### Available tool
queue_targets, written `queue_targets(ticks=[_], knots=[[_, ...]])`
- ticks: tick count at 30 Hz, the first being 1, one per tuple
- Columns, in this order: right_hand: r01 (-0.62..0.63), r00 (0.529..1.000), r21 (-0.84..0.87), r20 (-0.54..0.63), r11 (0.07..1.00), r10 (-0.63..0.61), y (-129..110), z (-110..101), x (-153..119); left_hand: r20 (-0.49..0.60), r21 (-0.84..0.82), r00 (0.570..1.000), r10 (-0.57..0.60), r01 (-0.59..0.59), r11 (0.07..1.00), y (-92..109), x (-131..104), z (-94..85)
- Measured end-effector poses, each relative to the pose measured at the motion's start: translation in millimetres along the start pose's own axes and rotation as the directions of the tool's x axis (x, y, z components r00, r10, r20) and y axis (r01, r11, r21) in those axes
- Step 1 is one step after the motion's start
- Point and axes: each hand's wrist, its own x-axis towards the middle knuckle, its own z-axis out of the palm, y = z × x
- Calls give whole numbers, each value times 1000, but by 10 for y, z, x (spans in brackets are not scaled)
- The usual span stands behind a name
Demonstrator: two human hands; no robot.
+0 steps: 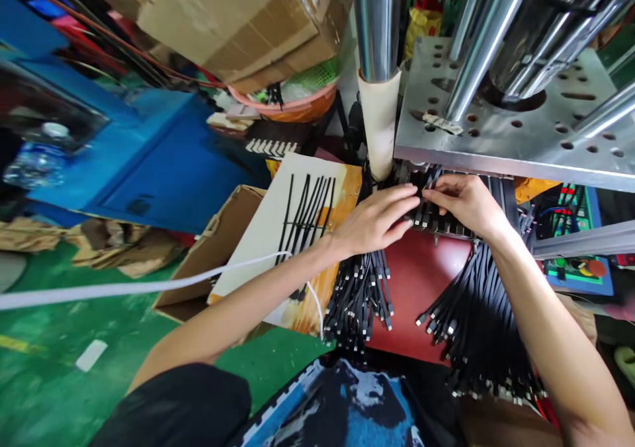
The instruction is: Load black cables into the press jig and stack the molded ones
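Note:
Under the front edge of a metal press plate [516, 136], both hands are at a dark fixture [451, 225] holding black cable ends. My left hand [380, 219] lies palm down at the fixture's left side, fingers extended and slightly apart. My right hand [464, 199] has thumb and index finger pinched at a black cable end at the fixture's back edge. One bundle of black cables [360, 295] with small metal plugs hangs left of the red surface [421, 288]; a larger bundle [491, 321] fans out on the right.
Several black strips lie on a white board [262, 242] at the left, beside an open cardboard box [218, 235]. A white cord [149, 287] crosses towards the board. A sleeved steel column [380, 116] stands behind my left hand. Control panel [578, 235] at right.

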Motion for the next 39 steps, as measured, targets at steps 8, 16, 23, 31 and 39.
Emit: queue_targets(ticks=[8,16,23,31,39], knots=[[38,991,-214,-116,976,-64,58,52,28,226,162,961,161,-200,966,8,-49,-80],[-7,978,-100,-206,995,-14,105,79,-74,258,297,966,-16,-64,953,344,-37,23],[39,977,-119,-204,992,-63,165,111,-59,219,286,974,-51,-14,958,407,-52,87],[103,961,-679,-119,727,-248,-31,224,-547,296,498,929,-222,48,866,691,-1,119],[0,984,-821,-102,571,-147,54,139,-262,268,397,907,-325,203,895,509,371,73]])
